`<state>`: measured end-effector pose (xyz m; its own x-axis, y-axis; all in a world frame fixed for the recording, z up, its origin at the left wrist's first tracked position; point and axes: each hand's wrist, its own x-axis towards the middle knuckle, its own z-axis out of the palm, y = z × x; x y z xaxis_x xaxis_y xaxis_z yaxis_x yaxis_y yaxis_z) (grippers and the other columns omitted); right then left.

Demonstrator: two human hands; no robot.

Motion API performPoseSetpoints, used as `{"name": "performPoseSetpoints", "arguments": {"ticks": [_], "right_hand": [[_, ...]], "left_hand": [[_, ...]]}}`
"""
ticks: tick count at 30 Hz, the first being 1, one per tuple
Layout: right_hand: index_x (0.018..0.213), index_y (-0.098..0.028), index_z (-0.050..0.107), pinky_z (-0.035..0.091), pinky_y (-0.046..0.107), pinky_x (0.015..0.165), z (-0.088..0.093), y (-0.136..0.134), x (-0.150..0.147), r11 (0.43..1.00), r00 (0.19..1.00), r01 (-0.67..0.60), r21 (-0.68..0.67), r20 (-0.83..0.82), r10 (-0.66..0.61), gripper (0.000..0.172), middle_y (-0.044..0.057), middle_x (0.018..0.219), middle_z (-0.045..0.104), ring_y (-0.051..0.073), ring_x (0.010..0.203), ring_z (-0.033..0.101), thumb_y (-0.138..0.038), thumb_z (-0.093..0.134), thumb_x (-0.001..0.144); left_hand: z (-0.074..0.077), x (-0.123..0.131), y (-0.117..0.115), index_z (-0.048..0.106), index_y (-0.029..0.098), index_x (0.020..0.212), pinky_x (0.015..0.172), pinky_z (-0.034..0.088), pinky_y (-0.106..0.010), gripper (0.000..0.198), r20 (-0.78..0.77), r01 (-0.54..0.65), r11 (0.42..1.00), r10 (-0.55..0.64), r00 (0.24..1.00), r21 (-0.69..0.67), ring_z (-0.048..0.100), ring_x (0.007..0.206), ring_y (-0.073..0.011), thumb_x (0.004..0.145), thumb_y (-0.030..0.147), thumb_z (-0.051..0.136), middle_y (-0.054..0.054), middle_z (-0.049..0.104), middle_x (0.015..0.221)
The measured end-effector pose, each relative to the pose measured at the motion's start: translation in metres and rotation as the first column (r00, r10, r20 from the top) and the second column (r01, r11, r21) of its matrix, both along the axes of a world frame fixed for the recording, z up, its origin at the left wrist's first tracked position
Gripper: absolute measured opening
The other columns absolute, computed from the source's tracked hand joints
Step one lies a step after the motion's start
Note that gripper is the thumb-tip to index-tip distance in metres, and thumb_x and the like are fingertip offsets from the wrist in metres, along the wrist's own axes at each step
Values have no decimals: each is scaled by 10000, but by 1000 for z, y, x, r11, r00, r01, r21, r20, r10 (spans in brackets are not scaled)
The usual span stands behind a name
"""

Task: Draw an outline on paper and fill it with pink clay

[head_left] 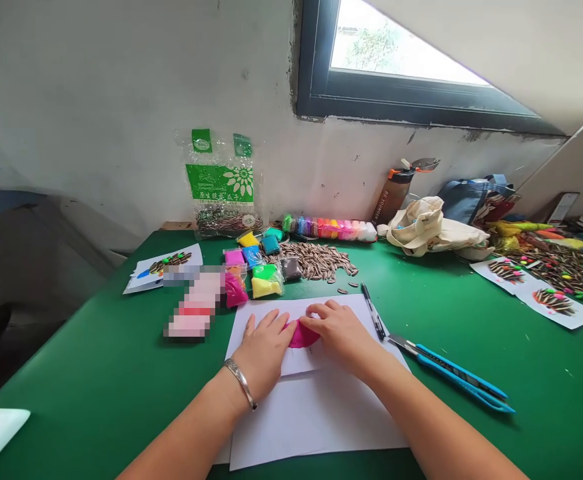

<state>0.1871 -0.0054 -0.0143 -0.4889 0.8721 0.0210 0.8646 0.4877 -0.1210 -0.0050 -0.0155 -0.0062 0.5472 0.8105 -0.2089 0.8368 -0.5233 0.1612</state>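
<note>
A flat piece of magenta modelling clay (303,335) lies on a folded sheet of white paper (316,413), and short pen lines show just below it. My left hand (266,347), with a silver bangle at the wrist, rests on the paper with fingers spread, fingertips on the clay's left edge. From the other side, my right hand (344,330) touches the clay's upper right with its fingers stretched out and apart. Right of the paper lie a black pen (373,311) and a blue-handled cutter (456,377) with a metal blade.
Behind the paper are small packets of coloured clay (266,287) and a sunflower seed pile (316,259). A seed bag (224,193), clay tubs (331,229), a bottle (394,195) and a cloth bag (428,227) line the wall. Seed-decorated cards (554,301) lie right.
</note>
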Motion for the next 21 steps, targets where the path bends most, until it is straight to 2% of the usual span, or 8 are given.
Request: {"name": "performPoseSetpoints", "arguments": {"ticks": [8,11,13,15,16,17,19,21], "right_hand": [[1166,-313,588,396,299,770,0,0,2,1000,994,3,2,-109,-2,449,36,1133,618,185,894,511,-49,441,834],[1099,-320,634,401,324,776,-2,-2,3,1000,994,-23,15,-104,24,445,32,1106,635,207,912,518,-36,457,806],[1051,-298,658,411,305,780,-2,0,7,1000,986,-19,4,-166,19,442,27,1091,642,191,905,538,-16,440,789],[1070,-253,649,423,254,773,0,8,17,998,961,58,-2,-269,-56,449,41,1079,640,154,883,566,-6,399,791],[1130,-225,620,426,241,766,2,13,23,988,945,152,7,-294,-143,463,57,1069,638,149,883,577,-9,382,798],[1143,-202,613,427,244,753,3,19,30,968,934,248,31,-272,-230,442,71,1032,643,156,868,584,-27,379,811],[1047,-184,651,421,254,709,6,32,41,932,931,355,68,-116,-346,355,80,895,643,176,810,587,-68,394,831],[866,-158,677,408,266,662,5,44,46,928,930,366,70,-64,-362,272,94,794,618,195,753,579,-63,430,802]], "left_hand": [[-2,-2,0,329,215,1401,1065,226,-603,739,23,-11,1000,11,1000,9,262,1354,-268,696,2,382,-72,377,1454],[-3,-2,0,376,225,1376,1052,242,-614,709,23,-4,1000,3,1000,28,274,1348,-284,704,-1,385,-73,393,1443],[-4,-4,2,389,221,1367,1047,256,-616,713,32,6,999,-7,999,36,288,1343,-289,694,-14,389,-76,411,1431],[-3,-8,5,417,201,1349,1047,289,-591,682,69,13,999,-16,997,46,329,1322,-289,704,-20,388,-90,449,1400],[-3,-11,7,444,180,1328,1045,317,-563,635,100,19,998,-24,995,54,368,1298,-286,727,-14,383,-104,480,1370],[-2,-14,8,479,157,1299,1037,352,-524,571,138,23,997,-32,990,69,415,1262,-280,759,1,376,-118,517,1330],[1,-18,11,550,132,1219,1005,416,-431,454,219,29,993,-53,974,112,511,1162,-251,819,37,359,-128,587,1232],[3,-21,11,605,141,1133,964,452,-371,385,277,27,988,-69,958,153,559,1080,-225,854,65,350,-114,630,1144]]}}
